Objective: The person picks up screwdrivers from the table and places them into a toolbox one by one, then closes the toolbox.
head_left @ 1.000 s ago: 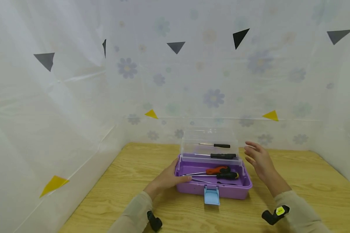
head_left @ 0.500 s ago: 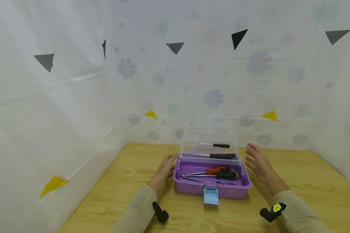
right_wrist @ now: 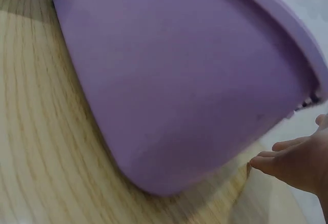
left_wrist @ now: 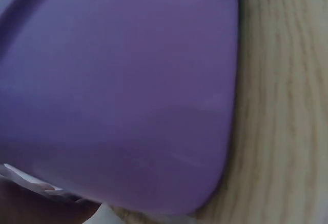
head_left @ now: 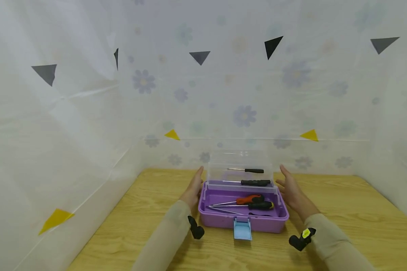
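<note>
From the head view we see our left hand [head_left: 192, 189] and right hand [head_left: 290, 189], fingers straight, flanking the purple toolbox [head_left: 243, 219]; screwdrivers [head_left: 250, 202] lie inside. Wrist views show only its purple wall [left_wrist: 118, 90] on wood.

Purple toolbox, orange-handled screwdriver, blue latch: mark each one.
purple toolbox [head_left: 220, 221], head view, front wall left of the latch
orange-handled screwdriver [head_left: 250, 198], head view, on its orange handle
blue latch [head_left: 242, 229], head view, middle of the flap
</note>
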Demonstrator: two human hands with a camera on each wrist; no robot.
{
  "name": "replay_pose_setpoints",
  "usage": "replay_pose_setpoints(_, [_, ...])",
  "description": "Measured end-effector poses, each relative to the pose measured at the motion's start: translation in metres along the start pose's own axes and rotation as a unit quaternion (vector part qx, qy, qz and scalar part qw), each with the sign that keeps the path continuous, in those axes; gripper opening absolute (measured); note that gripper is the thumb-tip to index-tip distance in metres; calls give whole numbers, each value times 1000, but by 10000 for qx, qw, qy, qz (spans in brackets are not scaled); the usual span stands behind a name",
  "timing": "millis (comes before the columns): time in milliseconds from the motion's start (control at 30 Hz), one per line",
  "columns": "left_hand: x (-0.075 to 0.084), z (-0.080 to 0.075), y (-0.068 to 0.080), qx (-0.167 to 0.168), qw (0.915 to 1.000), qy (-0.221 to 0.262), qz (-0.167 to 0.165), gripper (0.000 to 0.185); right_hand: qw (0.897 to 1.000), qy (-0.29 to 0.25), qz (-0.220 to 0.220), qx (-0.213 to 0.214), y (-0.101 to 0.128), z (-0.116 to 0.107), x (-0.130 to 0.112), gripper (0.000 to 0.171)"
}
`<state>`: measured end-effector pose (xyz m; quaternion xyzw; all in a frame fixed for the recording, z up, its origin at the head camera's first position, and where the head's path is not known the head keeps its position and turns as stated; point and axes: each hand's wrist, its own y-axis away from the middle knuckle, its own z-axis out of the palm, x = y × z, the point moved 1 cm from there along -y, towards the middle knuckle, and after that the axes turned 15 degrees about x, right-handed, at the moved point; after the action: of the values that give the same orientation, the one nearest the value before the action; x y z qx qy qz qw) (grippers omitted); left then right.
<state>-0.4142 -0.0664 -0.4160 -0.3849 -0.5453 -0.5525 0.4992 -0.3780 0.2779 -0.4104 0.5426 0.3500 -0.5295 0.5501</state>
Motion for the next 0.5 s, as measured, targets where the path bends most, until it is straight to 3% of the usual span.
replay_pose_setpoints(167, [5, 11, -1, -741, 9969, 204, -161, 97, 9997, 29, 94, -232, -1, 14, 2, 100])
replay_pose_setpoints(433, [6, 23, -5, -324, 9981, -256, 468, 98, 9947, 629, -806, 117, -4, 18, 2, 88])
replay_pose_setpoints(500, [5, 24, -6, -365, 9984, -223, 373, 101, 9910, 792, -1067, 152, -7, 15, 4, 92])
